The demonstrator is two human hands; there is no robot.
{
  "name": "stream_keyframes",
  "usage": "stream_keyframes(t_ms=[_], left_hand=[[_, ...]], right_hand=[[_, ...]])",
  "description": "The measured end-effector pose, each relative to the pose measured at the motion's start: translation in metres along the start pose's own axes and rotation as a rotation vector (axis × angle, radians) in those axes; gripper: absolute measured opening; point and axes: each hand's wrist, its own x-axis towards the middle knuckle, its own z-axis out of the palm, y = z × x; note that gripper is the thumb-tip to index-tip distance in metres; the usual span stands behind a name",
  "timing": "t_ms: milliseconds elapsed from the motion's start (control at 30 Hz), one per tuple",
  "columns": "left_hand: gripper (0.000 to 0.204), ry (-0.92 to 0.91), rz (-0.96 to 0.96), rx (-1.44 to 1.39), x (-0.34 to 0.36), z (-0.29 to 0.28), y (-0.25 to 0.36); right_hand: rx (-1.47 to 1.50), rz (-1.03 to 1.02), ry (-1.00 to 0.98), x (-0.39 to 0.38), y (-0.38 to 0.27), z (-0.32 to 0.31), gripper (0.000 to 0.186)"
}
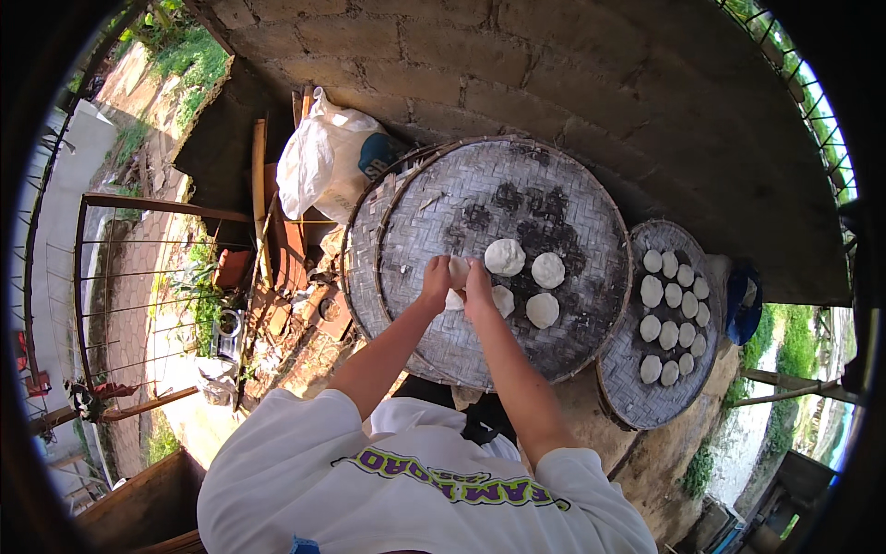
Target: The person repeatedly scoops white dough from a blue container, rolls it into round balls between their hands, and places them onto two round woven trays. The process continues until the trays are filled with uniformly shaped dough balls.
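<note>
Above the large round woven tray point(425, 222), my left hand point(437, 280) and my right hand point(476, 284) are closed around a pale dough piece point(458, 269) between them, at the tray's left-middle. Just right of my hands lie flattened white dough balls: one above point(504, 257), one at right point(547, 270), one lower right point(542, 310), and one partly behind my right hand point(501, 302). Another piece point(454, 300) shows just below my hands, partly hidden. The tray's surface has dark patches.
A second woven tray point(625, 374) at right holds several white dough discs point(651, 292) beside a blue container point(744, 303). A block wall point(517, 65) rises behind. A white sack point(323, 162), wooden scraps point(277, 249) and a metal railing point(148, 208) are at left.
</note>
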Motion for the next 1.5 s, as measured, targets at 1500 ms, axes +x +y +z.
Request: stream_keyframes(t_ms=[1500], left_hand=[[0.018, -0.488, 0.299, 0.868, -0.337, 0.320, -0.322]], right_hand=[[0.340, -0.301, 0.886, -0.355, 0.145, -0.829, 0.016]])
